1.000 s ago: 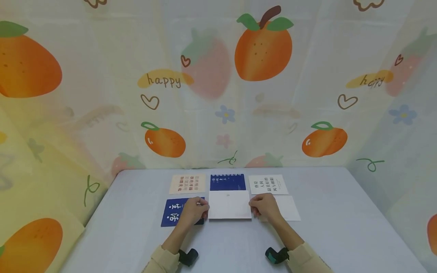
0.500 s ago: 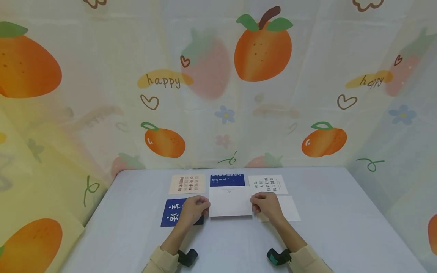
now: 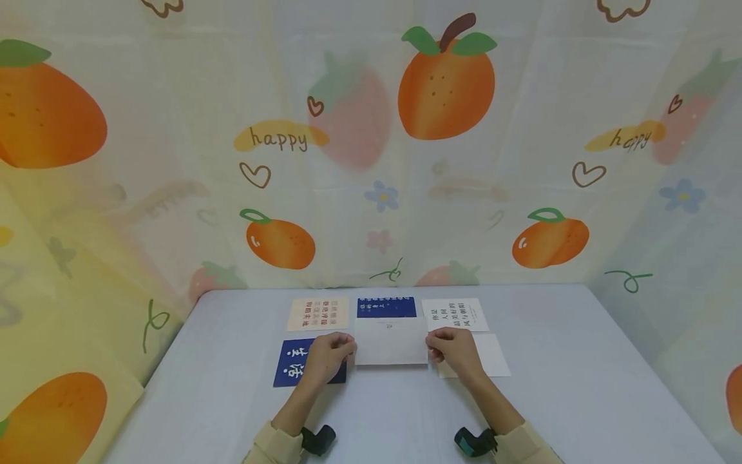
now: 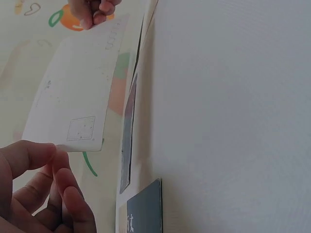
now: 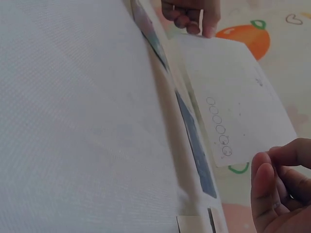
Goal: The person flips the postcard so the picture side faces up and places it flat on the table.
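A white postcard (image 3: 391, 343) is held up off the table between both hands, its plain side toward the head camera. My left hand (image 3: 329, 358) pinches its left edge between thumb and fingers; my right hand (image 3: 455, 352) pinches the right edge. In the left wrist view a printed stamp box shows on the postcard (image 4: 73, 102). A row of small circles shows on the postcard (image 5: 233, 102) in the right wrist view. Behind it lies a blue card (image 3: 386, 307) with white writing, its lower part hidden. Under my left forearm is another blue card (image 3: 290, 364), partly covered.
A cream card (image 3: 318, 314) lies at the back left and a white card with dark writing (image 3: 458, 314) at the back right. Near my right hand rests a blank white card (image 3: 493, 356). All lie on the white table (image 3: 580, 399), with a fruit-print curtain (image 3: 348, 212) behind.
Both hands keep their pinch on the postcard. Its near edge has risen in the head view, and the postcard now covers more of the blue card behind it.
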The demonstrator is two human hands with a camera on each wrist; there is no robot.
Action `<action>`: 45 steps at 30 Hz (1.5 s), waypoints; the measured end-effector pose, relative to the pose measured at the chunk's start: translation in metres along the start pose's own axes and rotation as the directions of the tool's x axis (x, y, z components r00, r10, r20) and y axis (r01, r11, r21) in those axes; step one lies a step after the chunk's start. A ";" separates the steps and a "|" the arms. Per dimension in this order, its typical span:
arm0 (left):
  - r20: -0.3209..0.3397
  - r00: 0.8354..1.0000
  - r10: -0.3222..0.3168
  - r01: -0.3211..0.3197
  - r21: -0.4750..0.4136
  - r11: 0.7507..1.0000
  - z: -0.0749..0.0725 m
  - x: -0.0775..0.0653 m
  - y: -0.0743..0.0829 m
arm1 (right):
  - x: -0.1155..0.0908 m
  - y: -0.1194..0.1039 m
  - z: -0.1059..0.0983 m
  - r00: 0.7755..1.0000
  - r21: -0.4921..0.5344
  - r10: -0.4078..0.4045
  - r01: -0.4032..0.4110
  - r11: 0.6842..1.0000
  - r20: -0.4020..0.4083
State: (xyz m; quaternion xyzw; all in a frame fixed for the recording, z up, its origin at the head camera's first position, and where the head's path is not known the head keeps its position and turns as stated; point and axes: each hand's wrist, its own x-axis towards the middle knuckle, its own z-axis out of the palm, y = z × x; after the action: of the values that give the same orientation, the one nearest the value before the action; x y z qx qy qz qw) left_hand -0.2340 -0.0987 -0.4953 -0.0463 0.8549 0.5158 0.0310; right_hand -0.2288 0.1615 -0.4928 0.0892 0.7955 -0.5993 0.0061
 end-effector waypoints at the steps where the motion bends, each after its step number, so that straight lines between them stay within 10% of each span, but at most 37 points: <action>1: -0.001 1.000 0.003 -0.003 -0.003 1.000 0.000 0.000 0.000 | 0.000 0.001 0.000 1.000 0.006 0.000 0.000 1.000 0.000; 45: 0.002 1.000 -0.020 0.020 -0.238 0.971 -0.003 -0.004 -0.003 | -0.006 0.000 -0.005 0.998 0.256 0.051 -0.058 0.965 0.033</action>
State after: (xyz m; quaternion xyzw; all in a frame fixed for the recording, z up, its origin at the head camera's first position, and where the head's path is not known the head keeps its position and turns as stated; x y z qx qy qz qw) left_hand -0.2295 -0.1027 -0.4964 -0.0584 0.7865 0.6141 0.0301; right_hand -0.2221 0.1653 -0.4908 0.1032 0.7081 -0.6982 0.0214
